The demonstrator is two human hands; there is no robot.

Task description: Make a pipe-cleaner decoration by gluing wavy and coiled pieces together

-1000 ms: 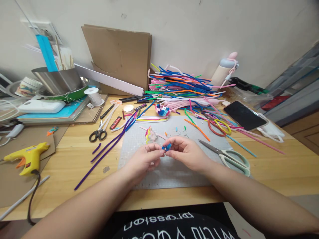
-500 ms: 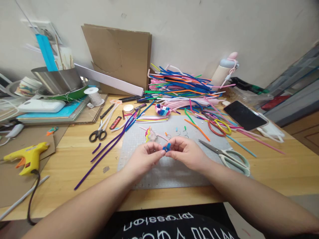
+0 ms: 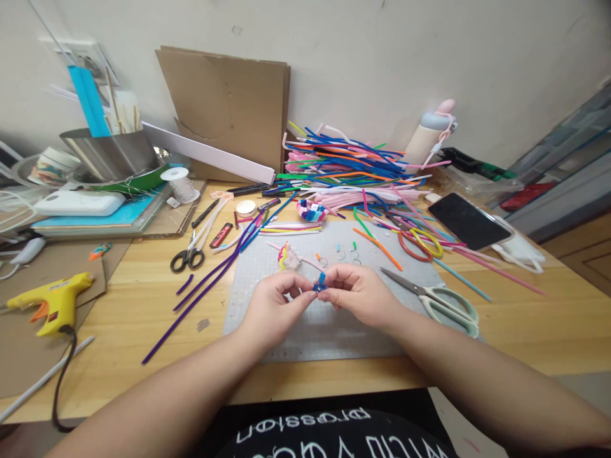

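Observation:
Between my fingertips is a small bent piece of blue pipe cleaner [image 3: 321, 280], held over the grey cutting mat [image 3: 296, 340]. My left hand [image 3: 281, 302] pinches it from one side, and my right hand [image 3: 356, 292] pinches it from the other; both are closed. The fingers cover part of its shape. Just beyond my hands lies a pink, yellow and white pipe-cleaner piece [image 3: 287, 256]. Small wire hooks with coloured tips, one of them green [image 3: 354, 245], rest on the mat behind my right hand.
Scissors with pale green handles [image 3: 449, 305] lie right of my hands. Red-and-yellow-handled scissors [image 3: 420, 245] and a phone [image 3: 470, 219] are farther back. Purple pipe cleaners [image 3: 205, 286], black scissors [image 3: 187, 257] and a yellow glue gun [image 3: 57, 302] lie left. A pipe-cleaner pile [image 3: 353, 159] sits behind.
The blue piece has turned slightly between my fingertips, with one end now pointing more upright. My fingers have shifted a little; the things on the table have stayed put.

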